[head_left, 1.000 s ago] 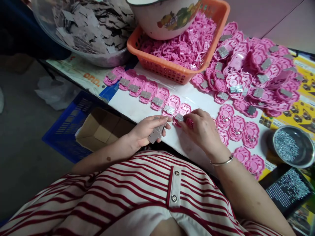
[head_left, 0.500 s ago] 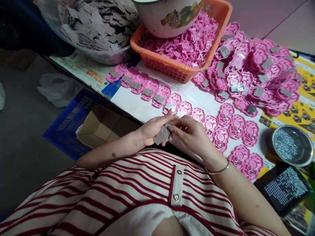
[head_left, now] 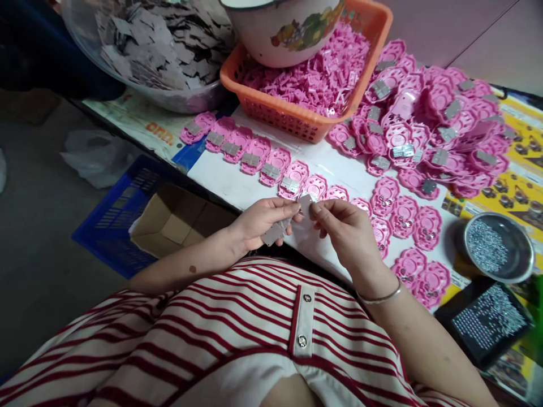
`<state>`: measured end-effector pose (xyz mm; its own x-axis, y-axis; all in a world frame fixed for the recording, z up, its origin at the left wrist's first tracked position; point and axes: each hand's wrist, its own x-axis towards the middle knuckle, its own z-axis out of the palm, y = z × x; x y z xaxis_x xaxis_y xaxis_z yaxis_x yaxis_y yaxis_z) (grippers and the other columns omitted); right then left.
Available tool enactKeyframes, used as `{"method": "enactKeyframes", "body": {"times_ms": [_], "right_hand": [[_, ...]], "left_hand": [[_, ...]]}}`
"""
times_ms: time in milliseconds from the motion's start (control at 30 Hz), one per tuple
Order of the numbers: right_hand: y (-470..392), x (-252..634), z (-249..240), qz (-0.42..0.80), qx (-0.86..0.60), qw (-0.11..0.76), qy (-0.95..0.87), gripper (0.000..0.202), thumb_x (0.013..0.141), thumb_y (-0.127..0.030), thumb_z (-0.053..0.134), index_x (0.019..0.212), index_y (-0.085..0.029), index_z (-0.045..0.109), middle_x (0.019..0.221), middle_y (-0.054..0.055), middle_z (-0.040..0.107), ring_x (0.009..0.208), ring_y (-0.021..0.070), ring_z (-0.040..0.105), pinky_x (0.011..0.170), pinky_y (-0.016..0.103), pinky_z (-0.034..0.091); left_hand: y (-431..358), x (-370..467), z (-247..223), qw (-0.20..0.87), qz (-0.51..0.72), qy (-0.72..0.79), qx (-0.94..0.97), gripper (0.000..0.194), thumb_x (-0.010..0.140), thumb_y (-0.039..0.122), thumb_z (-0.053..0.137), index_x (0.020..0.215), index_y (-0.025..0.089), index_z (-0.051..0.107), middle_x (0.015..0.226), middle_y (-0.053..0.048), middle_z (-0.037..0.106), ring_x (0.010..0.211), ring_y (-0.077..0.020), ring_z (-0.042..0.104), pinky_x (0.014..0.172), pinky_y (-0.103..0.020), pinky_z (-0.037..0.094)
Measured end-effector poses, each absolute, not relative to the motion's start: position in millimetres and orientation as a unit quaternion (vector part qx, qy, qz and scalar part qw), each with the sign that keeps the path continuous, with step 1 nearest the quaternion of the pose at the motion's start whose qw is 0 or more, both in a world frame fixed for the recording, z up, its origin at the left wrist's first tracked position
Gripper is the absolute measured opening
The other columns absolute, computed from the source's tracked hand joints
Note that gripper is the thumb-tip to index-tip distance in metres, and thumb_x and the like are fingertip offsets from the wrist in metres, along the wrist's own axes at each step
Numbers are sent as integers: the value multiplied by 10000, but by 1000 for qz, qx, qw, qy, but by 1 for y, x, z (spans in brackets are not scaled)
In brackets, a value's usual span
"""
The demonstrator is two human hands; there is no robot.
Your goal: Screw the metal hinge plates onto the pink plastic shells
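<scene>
Pinching metal plate point(head_left: 305, 200): right hand point(head_left: 350, 232); left hand point(head_left: 257, 221), grip holding overlapping plates point(head_left: 274, 232) (count hidden).

light: dim, uneven | floor point(head_left: 34, 209) at left: deep shadow | steel bowl point(head_left: 518, 249): glints | fine detail: soft | edges: stretched

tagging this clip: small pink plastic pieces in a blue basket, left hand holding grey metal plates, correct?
The basket is orange, not blue, as the head view shows. The small pink plastic pieces are in it, and the left hand holds grey metal plates.
</scene>
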<state>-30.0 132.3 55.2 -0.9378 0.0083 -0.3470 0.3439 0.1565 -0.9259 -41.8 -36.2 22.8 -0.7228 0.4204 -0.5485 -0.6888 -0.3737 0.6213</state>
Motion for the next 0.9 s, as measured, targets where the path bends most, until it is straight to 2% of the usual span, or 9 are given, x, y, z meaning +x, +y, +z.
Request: {"method": "enactKeyframes", "body": {"times_ms": [67,133,233,300,367,500,600,767,900], "right_hand": [[131,-26,54,-635,109,113,756,389,758,-556,706,801,-171,670,658,-1,632,565,103,540,534,268,435],[131,-22,54,-564,63,52,821,311,827,-485,649,858,-178,684,735,31,677,621,123,575,599,293,467],[136,-16,53,-309,-90,-70,944,226,918,-336,524,926,-192,698,813,78,705,708,154,579,652,318,431],[142,-12,53,-154,-201,-97,962,236,933,-272,483,1021,-199,689,855,96,713,744,177,567,661,337,402],[146,-9,53,-84,-268,-100,955,258,936,-237,474,1112,-203,660,919,102,718,782,192,566,686,345,409],[149,-6,53,-131,-236,-93,958,294,950,-303,492,1177,-164,617,956,113,687,820,188,585,711,315,476],[155,-5,58,-136,-239,-66,959,331,945,-344,505,1189,-152,620,954,117,664,815,193,584,708,320,491],[183,-5,63,-126,-173,-76,974,334,921,-407,540,1075,-144,677,931,126,644,814,204,562,710,341,466],[197,-9,56,-109,-92,-31,989,362,897,-466,559,1028,-161,703,900,118,620,798,211,536,694,350,427]], "left_hand": [[-34,-41,24,344,815,442,-148,177,811,242,791,820,111,671,749,-12,645,451,-81,560,305,-164,438],[-33,-40,25,349,820,429,-145,212,802,272,807,832,112,672,755,-12,642,466,-82,565,314,-165,447],[-32,-39,27,347,824,420,-157,250,827,331,790,871,110,682,753,-15,638,480,-80,567,314,-157,434],[-32,-40,28,348,819,426,-162,278,835,362,783,860,101,690,737,-16,629,470,-79,558,304,-162,420],[-32,-40,29,345,813,442,-160,256,830,335,787,837,96,697,729,-13,624,462,-74,549,305,-165,416],[-30,-39,31,341,781,499,-154,140,851,221,740,803,94,706,661,0,615,439,-73,532,312,-164,414],[-26,-37,32,363,761,519,-142,171,878,212,694,758,90,699,587,5,593,412,-74,508,313,-165,415],[-25,-36,30,365,781,485,-146,183,848,267,745,937,108,729,766,-15,655,483,-75,568,324,-154,443],[-25,-37,27,361,795,463,-154,231,900,348,692,921,118,708,728,-10,624,476,-82,570,322,-158,447]]}}
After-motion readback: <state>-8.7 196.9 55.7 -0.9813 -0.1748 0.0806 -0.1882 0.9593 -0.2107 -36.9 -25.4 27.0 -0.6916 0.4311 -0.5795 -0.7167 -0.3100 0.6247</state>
